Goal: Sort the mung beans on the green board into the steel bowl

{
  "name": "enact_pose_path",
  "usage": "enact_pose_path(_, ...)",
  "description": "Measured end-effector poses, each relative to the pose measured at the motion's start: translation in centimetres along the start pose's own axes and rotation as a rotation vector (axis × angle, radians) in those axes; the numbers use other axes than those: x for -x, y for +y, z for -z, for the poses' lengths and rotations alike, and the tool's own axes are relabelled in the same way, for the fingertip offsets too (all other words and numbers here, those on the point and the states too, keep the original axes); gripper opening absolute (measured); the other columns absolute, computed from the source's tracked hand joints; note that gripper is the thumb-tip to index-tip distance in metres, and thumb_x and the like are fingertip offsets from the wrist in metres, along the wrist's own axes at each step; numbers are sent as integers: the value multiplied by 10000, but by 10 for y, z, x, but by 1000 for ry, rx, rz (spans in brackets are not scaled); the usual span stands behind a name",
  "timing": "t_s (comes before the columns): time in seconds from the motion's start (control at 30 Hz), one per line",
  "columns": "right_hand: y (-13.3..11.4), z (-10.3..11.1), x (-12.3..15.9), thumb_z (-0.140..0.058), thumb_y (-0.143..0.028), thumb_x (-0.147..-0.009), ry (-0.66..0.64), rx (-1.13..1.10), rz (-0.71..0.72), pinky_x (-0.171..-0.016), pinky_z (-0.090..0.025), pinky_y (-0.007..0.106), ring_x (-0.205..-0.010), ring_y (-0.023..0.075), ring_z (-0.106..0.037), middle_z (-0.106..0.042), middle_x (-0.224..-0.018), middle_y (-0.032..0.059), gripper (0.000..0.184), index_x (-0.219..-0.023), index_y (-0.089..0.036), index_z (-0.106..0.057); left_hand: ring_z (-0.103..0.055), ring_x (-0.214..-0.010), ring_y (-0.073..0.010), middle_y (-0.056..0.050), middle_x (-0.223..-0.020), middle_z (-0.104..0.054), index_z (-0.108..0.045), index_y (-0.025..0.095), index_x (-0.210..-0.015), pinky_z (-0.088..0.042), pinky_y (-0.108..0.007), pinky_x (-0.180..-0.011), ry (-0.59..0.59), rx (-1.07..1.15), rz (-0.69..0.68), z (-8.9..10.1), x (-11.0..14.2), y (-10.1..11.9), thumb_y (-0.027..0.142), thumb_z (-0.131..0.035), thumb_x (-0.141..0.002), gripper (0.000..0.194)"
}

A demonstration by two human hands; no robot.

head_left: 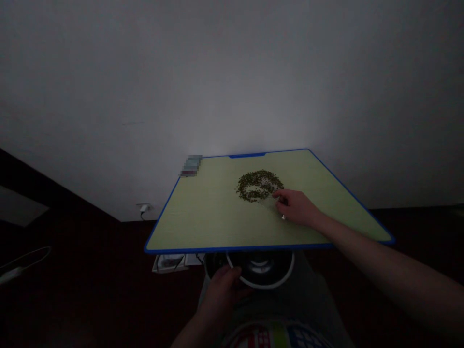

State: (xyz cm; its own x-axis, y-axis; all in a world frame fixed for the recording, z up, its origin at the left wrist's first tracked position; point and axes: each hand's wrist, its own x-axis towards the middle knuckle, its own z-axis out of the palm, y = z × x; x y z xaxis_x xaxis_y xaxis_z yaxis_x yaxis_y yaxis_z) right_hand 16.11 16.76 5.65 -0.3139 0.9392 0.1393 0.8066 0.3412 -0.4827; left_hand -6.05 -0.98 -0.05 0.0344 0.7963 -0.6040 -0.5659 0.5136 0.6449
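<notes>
A patch of small greenish-brown beans or seeds [259,175] lies spread on a pale yellow-green tabletop [203,212] with a blue edge. At the patch's near right side is my right hand [295,208], its fingers bent together low over the surface. Something faint and see-through seems to be at its fingertips, too dim to name. A small white bit [283,217] shows under that hand. Below the table's front edge, my left hand [224,285] grips the rim of a dark bowl [268,284] with a white rim. Part of the bowl is hidden under the tabletop.
A pale wall [253,87] stands behind the table. A blurred-out flat item [191,166] lies at the far left corner. A white plug [144,209] sits in the wall socket at left. Below the table is a white box [170,263]. The room is dim.
</notes>
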Motion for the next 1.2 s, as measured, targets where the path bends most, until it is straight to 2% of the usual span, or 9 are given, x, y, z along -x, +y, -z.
enact_pose_path(0.2, 0, 0, 0, -503, -209, -763, 25, 28, -6, -634, -387, 242, -688, 153, -592, -675, -768, 42, 302, -1009, -161, -671, -688, -795, -248, -102, -821, -741, -672, 141, -797, -543, -390, -736, 3, -8, -7, 0, -2, -2, 196, -625, -728, 100)
enact_pose_path(0.57, 6, 5, -2, -506, -224, -763, 65, 71, -90, -619, -383, 239, -709, 167, -599, -690, -812, 64, 328, -1039, -143, -664, -687, -815, -235, -73, -819, -753, -690, 164, -757, -542, -369, -751, -5, -21, -22, -3, 2, 2, 197, -615, -736, 85)
enact_pose_path(1.0, -10, 3, 0, -499, -236, -781, 95, 48, -1, -620, -385, 249, -654, 160, -585, -679, -749, 54, 316, -1039, -147, -658, -690, -836, -257, -90, -834, -757, -696, 159, -774, -543, -385, -752, -10, -32, -13, -3, 3, 3, 201, -611, -738, 101)
enact_pose_path(1.2, -5, 1, 0, -512, -212, -760, 86, 43, -4, -626, -385, 251, -651, 159, -589, -678, -725, 40, 299, -1016, -170, -662, -689, -842, -259, -98, -850, -753, -693, 164, -775, -534, -398, -776, -2, -15, 3, -3, 2, 4, 195, -599, -741, 104)
